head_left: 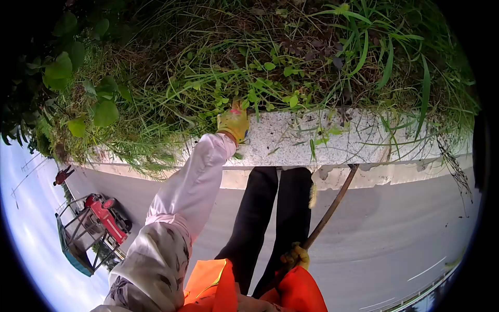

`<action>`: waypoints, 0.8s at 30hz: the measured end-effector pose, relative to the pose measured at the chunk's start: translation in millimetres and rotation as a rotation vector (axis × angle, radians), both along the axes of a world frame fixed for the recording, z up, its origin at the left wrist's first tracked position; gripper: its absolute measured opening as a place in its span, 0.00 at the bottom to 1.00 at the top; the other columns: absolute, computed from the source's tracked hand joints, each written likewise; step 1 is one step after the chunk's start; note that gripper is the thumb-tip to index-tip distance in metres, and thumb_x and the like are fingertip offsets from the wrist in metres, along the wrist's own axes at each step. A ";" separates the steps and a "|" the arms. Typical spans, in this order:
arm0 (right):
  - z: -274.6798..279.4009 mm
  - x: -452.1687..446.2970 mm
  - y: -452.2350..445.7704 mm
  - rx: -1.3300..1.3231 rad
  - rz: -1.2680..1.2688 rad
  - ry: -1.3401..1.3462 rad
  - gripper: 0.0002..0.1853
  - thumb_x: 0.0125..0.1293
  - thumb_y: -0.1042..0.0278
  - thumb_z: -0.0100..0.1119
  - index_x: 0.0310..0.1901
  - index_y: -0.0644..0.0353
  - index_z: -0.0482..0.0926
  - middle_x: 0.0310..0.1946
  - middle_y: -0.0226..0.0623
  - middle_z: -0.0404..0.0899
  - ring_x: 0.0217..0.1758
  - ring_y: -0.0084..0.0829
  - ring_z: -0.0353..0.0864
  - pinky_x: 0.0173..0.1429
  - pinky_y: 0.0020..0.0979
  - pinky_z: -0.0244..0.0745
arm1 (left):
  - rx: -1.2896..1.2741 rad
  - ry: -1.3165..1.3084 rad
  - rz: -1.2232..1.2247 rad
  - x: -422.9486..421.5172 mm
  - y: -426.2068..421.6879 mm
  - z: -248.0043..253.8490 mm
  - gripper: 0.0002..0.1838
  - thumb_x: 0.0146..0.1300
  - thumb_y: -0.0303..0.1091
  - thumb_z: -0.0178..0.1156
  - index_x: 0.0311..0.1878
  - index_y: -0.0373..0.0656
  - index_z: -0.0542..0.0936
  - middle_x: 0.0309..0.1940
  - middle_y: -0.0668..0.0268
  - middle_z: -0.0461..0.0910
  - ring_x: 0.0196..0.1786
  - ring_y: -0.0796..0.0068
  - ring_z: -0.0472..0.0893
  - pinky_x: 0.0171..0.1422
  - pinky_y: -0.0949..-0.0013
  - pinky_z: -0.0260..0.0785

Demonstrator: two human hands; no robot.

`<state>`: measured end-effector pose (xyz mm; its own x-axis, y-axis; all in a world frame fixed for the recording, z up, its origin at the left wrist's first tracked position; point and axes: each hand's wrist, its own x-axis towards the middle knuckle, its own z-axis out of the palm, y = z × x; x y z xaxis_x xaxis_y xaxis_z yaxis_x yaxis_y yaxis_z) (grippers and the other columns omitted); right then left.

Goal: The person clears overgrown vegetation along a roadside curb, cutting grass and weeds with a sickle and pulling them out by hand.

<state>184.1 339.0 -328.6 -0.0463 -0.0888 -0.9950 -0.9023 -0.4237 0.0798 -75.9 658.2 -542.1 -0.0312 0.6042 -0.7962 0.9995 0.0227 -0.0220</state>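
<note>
My left hand (234, 125), in a yellow glove, reaches down to where the weeds (254, 96) meet the pale stone curb (312, 138). Its fingers look closed at the grass edge, though their tips are partly hidden among the stems. My right hand (296, 257), also in a yellow glove, is low by my thigh and wrapped round a long wooden handle (332, 205). That handle slants up and right, and its far end meets the curb's lower edge. The tool's working end cannot be made out. Loose grass blades lie on the curb top.
Dense grass and leafy plants fill the far side of the curb. Grey road (384, 223) lies under my legs (265, 208). On the left stands a red vehicle (106, 216) with a green canopy (74, 249); beyond it is another person (63, 175).
</note>
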 end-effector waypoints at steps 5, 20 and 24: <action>-5.9 -3.8 -3.0 -0.058 -0.007 -0.025 0.11 0.55 0.67 0.62 0.38 0.59 0.74 0.16 0.26 0.66 0.17 0.24 0.66 0.26 0.29 0.69 | -0.042 0.313 -0.047 -22.8 12.8 -2.7 0.29 0.69 0.39 0.43 0.72 0.43 0.56 0.71 0.56 0.60 0.62 0.56 0.75 0.62 0.45 0.65; -3.5 -1.2 3.8 -0.079 0.010 0.001 0.04 0.59 0.67 0.59 0.35 0.52 0.76 0.14 0.19 0.62 0.16 0.21 0.64 0.26 0.26 0.64 | -0.002 0.048 -0.339 -44.2 28.5 -15.6 0.13 0.56 0.38 0.57 0.38 0.42 0.85 0.37 0.53 0.84 0.41 0.52 0.84 0.44 0.56 0.76; -8.2 3.1 -6.4 -0.040 -0.041 0.017 0.11 0.54 0.67 0.62 0.39 0.58 0.75 0.17 0.26 0.66 0.17 0.25 0.67 0.26 0.30 0.70 | 0.009 -0.158 -0.279 -16.8 28.4 16.9 0.13 0.57 0.38 0.55 0.37 0.42 0.83 0.33 0.53 0.83 0.39 0.51 0.84 0.42 0.55 0.74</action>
<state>187.2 332.6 -336.8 -0.0671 -0.1266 -0.9897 -0.9172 -0.3827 0.1112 -92.7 686.6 -525.3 0.2603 0.5795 -0.7723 0.9582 -0.2532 0.1329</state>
